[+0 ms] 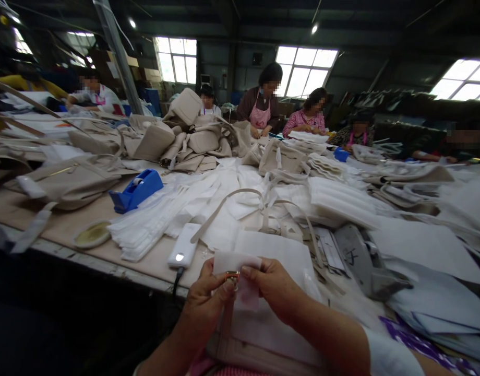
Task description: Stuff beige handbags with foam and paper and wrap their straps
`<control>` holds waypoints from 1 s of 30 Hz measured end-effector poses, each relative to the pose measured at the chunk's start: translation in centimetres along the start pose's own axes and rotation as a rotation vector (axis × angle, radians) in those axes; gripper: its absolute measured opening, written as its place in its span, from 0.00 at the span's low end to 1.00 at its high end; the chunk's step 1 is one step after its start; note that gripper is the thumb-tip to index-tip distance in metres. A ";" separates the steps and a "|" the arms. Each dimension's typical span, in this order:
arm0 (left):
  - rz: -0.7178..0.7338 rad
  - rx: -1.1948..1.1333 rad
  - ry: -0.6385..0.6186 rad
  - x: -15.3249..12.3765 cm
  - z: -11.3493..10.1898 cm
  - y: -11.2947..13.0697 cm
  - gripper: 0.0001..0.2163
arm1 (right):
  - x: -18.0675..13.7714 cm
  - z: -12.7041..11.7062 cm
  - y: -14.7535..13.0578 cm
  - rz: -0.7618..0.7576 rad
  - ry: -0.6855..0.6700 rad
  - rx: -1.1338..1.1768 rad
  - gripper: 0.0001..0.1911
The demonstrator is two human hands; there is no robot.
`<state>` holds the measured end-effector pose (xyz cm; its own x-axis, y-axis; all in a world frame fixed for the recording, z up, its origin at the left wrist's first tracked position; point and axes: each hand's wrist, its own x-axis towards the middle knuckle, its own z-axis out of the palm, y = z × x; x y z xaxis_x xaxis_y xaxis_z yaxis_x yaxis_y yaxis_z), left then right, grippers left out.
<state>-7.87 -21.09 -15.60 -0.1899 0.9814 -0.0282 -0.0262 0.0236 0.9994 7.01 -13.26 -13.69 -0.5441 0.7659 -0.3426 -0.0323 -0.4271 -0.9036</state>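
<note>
My left hand (208, 300) pinches a small gold-coloured metal buckle (232, 274) at the end of a beige strap (226, 318). Between the fingers of my right hand (277, 284) is a small piece of thin white wrapping sheet (234, 259), which lies behind and beside the buckle. Both hands are closed and close together. Below them, at the table's near edge, rests a beige bag (259, 352), partly covered by a larger white sheet (273, 250). Its lower part is cut off by the frame.
A white power bank (184, 245) with a cable, a blue tape dispenser (136, 190) and a round dish (92, 233) lie to the left. At right stands a grey tape dispenser (367, 261). Beige bags (201, 141) are heaped farther back, and several people work around the table.
</note>
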 end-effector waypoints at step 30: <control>-0.164 0.340 -0.179 -0.3 -0.5 -0.2 0.07 | -0.9 -1.4 0.0 0.039 0.008 -0.062 0.21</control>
<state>-8.31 -21.46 -15.81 -0.0362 0.9762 -0.2136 0.2892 0.2149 0.9328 8.66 -13.27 -13.76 -0.5368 0.7532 -0.3802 0.0410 -0.4268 -0.9034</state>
